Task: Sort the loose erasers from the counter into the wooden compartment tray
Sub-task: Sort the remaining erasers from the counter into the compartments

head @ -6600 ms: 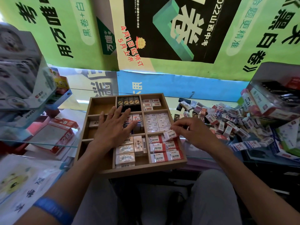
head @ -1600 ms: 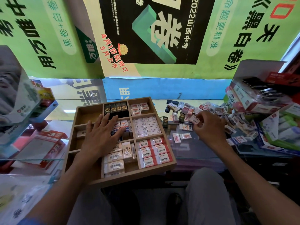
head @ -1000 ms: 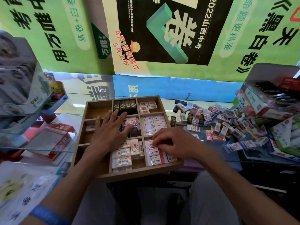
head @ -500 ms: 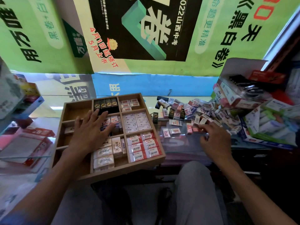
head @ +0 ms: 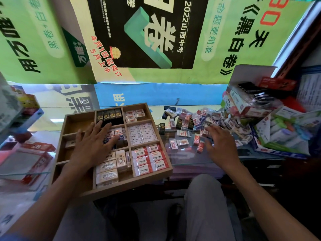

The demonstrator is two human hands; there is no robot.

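The wooden compartment tray (head: 121, 187) lies on the glass counter at centre left, several compartments filled with rows of erasers. Red-and-white 2B erasers (head: 150, 159) fill its front right compartment, and black ones (head: 109, 115) stand at the back. My left hand (head: 92, 145) rests flat on the tray's middle, fingers straight. To the right of the tray is a heap of loose erasers (head: 199, 119). My right hand (head: 220, 145) hovers over its near edge with fingers spread, fingertips by a small red-and-white eraser (head: 205, 132). It holds nothing that I can see.
Opened stationery boxes (head: 250, 101) and a green-and-white carton (head: 284, 134) crowd the right end of the counter behind the heap. Red 2B boxes (head: 34, 153) lie under the glass at left. Posters cover the wall behind. My knees are below the counter edge.
A second ago my right hand was at the tray's front right compartment. It has swung right to the loose erasers and its fingers have spread. My left hand has stayed on the tray.
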